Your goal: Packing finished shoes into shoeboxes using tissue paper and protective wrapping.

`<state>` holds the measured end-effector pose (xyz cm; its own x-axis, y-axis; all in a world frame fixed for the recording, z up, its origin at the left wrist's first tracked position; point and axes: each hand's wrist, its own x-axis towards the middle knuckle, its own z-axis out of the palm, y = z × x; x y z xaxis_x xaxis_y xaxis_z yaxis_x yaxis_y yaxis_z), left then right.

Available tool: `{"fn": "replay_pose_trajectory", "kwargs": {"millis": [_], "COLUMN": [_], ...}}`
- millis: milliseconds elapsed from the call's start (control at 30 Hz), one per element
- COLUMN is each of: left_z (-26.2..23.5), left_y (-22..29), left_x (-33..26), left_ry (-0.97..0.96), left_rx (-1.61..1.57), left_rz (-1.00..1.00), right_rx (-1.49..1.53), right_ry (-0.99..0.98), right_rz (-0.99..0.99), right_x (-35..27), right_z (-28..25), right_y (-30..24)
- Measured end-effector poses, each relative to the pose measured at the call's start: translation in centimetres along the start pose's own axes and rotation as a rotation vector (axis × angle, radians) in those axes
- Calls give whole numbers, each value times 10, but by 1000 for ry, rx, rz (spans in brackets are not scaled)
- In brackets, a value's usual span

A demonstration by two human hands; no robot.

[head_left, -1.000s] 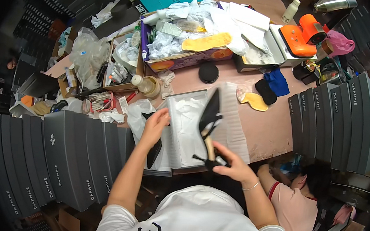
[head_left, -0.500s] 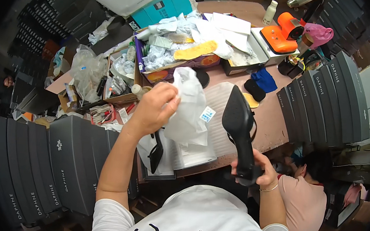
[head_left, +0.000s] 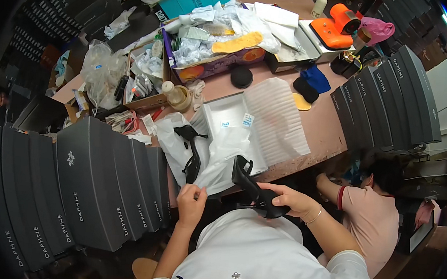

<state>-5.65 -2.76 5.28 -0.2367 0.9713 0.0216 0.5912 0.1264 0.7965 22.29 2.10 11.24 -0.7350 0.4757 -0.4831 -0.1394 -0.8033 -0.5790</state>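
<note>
My right hand (head_left: 294,201) is wrapped around a black high-heeled shoe (head_left: 247,177), held close to my body at the table's front edge. My left hand (head_left: 191,203) is closed in a pinch at the near edge of a sheet of white tissue paper (head_left: 224,161). That sheet lies spread over an open shoe box (head_left: 221,111) with a pale inside and reaches under the shoe in my right hand. A second black shoe (head_left: 192,158) rests on the tissue to the left.
A ribbed white foam sheet (head_left: 276,123) lies right of the box. Grey shoe boxes stand stacked at left (head_left: 93,181) and right (head_left: 394,102). Behind are a carton of crumpled paper (head_left: 209,68), a bottle (head_left: 176,96) and an orange device (head_left: 333,29). Another person (head_left: 367,212) sits at right.
My left hand has come down toward me with the tissue, which now lies spread over the box. The shoe in my right hand has tilted and moved down and left.
</note>
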Motion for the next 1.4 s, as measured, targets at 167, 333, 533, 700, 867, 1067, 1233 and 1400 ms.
{"fn": "replay_pose_trajectory", "kwargs": {"millis": [167,333,533,700,867,1067,1233,1400], "left_z": [8,10,-27,-16,-9,-20,-25,20], "left_y": [5,-8,141,152,139,143,156,142], "left_x": [44,89,125,120,127,98,53,35], "left_ry": [-37,-132,-160,-285,-196,-319,-234,-371], "left_rx": [341,59,70,15,22,-133,-122,-168], "left_rz": [252,349,617,560,559,570,952,875], "right_rx": [94,357,473,642,740,122,287,-372], "right_ry": [-75,-182,-421,-452,-399,-331,334,580], "right_rz": [3,-130,-382,-470,-493,-260,-572,-759], "right_x": [-4,-12,-11,1,9,8,70,129], "right_z": [4,-5,-9,-11,-20,-17,64,47], "right_y": [20,32,14,14,22,-16,-45,-41]}}
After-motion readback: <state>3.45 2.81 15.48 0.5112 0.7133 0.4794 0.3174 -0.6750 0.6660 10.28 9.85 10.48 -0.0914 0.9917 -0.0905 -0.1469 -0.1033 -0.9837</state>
